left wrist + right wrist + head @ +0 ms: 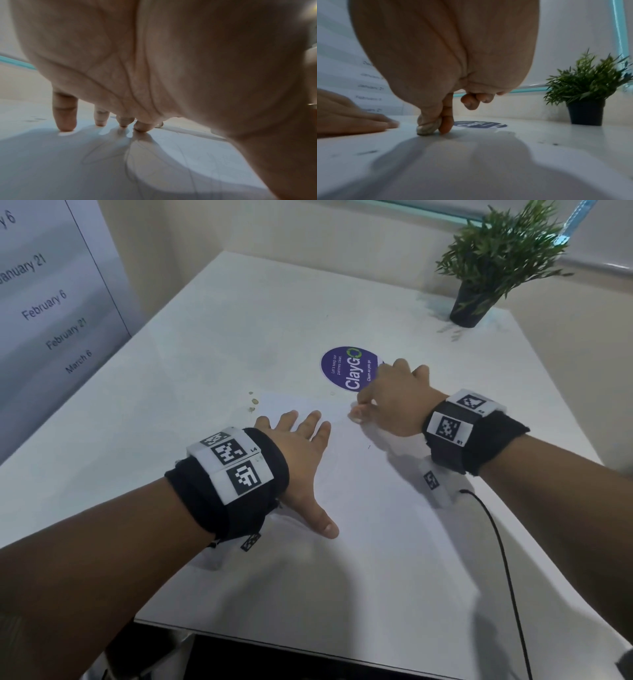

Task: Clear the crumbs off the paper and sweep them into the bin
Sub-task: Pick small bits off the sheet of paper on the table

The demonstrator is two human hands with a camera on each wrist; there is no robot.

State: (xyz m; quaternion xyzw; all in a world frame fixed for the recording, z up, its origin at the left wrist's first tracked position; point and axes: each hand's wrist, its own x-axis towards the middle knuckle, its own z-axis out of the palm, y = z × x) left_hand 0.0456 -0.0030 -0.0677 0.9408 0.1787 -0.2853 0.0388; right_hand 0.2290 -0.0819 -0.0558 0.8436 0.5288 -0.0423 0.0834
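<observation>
White desk point(212, 313) against wall, potted plant point(493, 268) far right. Paper point(359, 474) lies flat near desk centre. Left hand point(301, 453) flat on paper, fingers spread. Right hand point(394, 402), grip closed, pinches pale crumb point(427, 128) at paper's far edge, beside purple sticker point(349, 368). More crumbs point(252, 402) off paper's far-left corner.

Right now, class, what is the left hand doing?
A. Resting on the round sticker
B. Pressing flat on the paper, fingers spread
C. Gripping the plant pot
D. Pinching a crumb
B: the left hand lies with spread, straight fingers on the white paper.
</observation>
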